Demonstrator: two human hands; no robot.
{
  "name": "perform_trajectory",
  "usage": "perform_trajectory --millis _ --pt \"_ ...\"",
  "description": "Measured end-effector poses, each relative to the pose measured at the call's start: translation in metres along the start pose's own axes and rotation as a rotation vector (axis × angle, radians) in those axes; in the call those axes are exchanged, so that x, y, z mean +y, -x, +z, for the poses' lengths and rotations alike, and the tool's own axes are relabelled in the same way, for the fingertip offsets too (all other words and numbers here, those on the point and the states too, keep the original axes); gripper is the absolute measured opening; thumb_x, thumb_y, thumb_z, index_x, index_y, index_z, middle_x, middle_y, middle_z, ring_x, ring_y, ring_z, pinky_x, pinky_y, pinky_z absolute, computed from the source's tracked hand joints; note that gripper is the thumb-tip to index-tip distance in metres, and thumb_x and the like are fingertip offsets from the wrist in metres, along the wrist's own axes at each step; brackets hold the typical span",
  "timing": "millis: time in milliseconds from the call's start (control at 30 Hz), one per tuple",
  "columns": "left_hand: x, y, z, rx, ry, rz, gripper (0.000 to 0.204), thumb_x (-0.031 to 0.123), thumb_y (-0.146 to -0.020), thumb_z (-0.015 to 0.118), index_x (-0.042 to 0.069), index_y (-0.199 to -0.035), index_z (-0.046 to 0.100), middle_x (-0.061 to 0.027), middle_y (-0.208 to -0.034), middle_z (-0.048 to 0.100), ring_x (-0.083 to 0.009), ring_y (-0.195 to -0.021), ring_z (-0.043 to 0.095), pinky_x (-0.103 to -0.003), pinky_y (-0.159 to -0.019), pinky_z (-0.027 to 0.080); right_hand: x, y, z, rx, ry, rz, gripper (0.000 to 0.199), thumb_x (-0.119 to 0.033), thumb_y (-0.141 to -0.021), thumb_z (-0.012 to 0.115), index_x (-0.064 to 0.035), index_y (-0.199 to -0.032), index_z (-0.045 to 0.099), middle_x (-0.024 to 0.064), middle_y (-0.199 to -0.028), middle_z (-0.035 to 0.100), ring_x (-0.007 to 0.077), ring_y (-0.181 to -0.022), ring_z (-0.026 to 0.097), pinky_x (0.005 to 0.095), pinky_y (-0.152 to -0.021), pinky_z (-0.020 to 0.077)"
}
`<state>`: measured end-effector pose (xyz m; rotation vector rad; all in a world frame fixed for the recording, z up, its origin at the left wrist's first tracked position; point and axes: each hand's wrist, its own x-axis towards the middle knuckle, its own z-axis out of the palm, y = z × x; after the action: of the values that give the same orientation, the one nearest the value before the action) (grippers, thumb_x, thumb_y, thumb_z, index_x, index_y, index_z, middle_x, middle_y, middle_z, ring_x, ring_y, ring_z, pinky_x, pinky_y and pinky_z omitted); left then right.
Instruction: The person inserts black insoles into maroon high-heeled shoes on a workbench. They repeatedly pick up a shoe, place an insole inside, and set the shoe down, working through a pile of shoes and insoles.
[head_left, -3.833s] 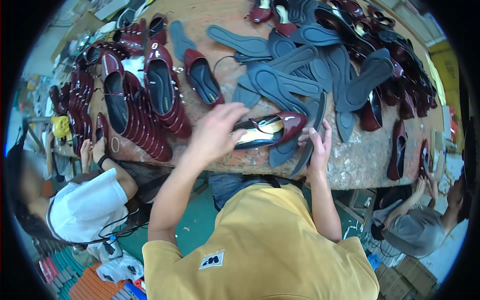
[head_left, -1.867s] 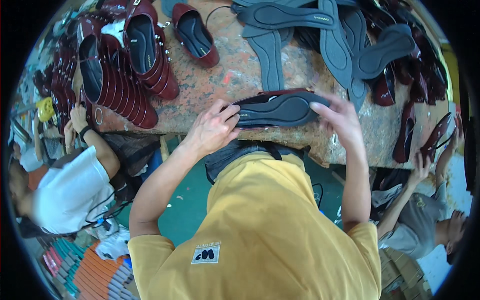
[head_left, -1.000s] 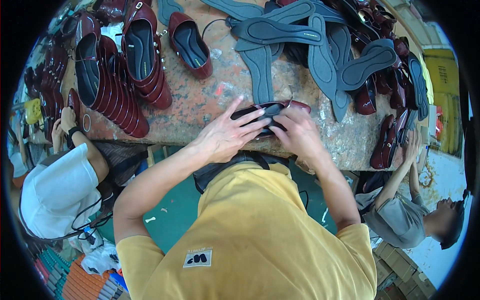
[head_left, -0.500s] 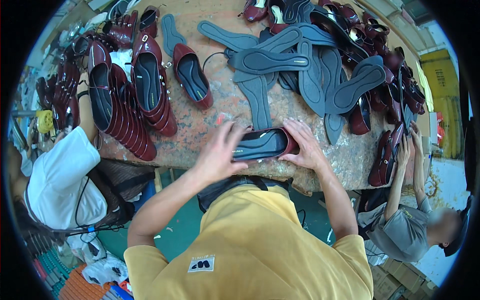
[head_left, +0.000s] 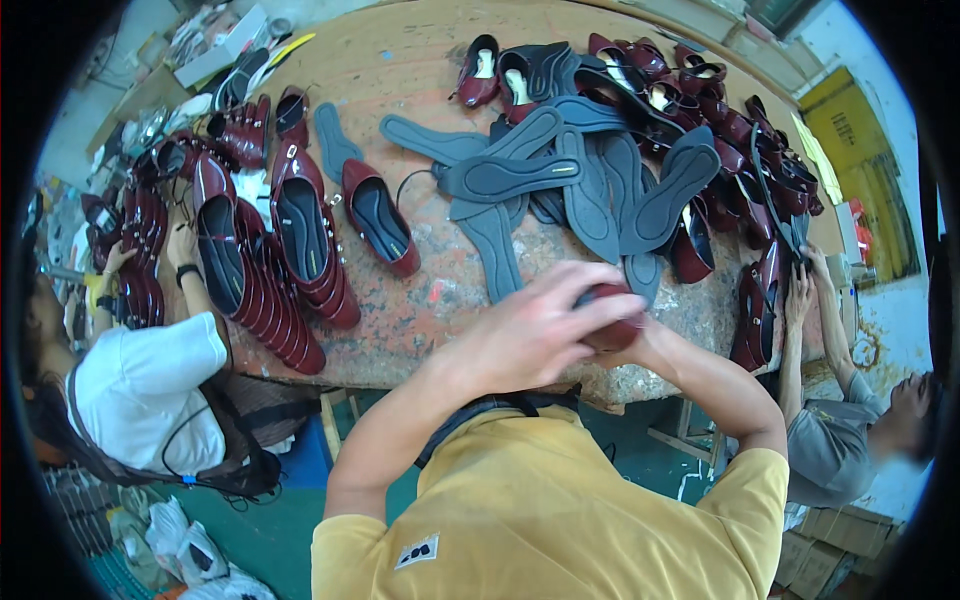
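Over the table's near edge, both my hands are on one glossy dark red shoe, which is turned so that little of it shows. My left hand lies across its opening, fingers bent over it and slightly blurred. Behind the shoe, my right hand grips its lower side, and most of those fingers are hidden. Just beyond my hands spreads a loose pile of dark grey insoles. A single dark red shoe with an insole inside stands to the left.
Nested rows of dark red shoes line the left of the worn table. More shoes are heaped at the right. A person in white works at the left, and another in grey handles something dark at the right.
The shoe has moved right and been turned from lying sideways between my hands. My left hand has crossed over it, and my right hand has shifted underneath. The whole view has shifted slightly.
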<state>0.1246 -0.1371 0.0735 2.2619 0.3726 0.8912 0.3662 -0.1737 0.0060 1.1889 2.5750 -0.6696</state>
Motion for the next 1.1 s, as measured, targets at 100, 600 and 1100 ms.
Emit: perform_trajectory --millis 100,600,1100 --pt "-0.005 0.068 -0.039 -0.02 -0.121 -0.276 0.079 0.01 -0.074 0.091 0.014 -0.147 0.062 -0.0143 -0.141 0.064 -0.0385 -0.13 0.064 -0.049 -0.109 0.054 -0.014 -0.014 -0.014 -0.203 0.272 0.012 0.038 -0.037 -0.095 0.074 -0.0178 -0.128 0.075 0.0059 -0.123 0.077 0.0294 -0.098 0.08 0.0459 -0.086 0.0645" --pt "-0.119 0.097 -0.054 0.567 -0.846 -0.83 0.019 0.015 -0.101 0.072 -0.003 -0.095 0.067 -0.0259 -0.164 0.05 -0.0477 -0.111 0.073 -0.051 -0.092 0.06 0.243 -0.156 -0.196 0.703 0.484 0.927 0.047 -0.038 -0.091 0.08 -0.0057 -0.123 0.075 0.0146 -0.124 0.077 0.036 -0.119 0.073 0.0516 -0.102 0.0557" --pt "-0.068 0.003 0.002 0.709 0.19 -0.46 0.077 0.031 -0.1 0.078 -0.005 -0.159 0.042 -0.0271 -0.163 0.045 -0.0391 -0.147 0.049 -0.045 -0.12 0.042 0.014 -0.087 -0.082 1.114 -0.812 0.04 0.016 -0.014 -0.097 0.078 -0.0001 -0.09 0.076 0.0021 -0.077 0.066 0.0093 -0.075 0.059 0.0304 -0.065 0.0479"
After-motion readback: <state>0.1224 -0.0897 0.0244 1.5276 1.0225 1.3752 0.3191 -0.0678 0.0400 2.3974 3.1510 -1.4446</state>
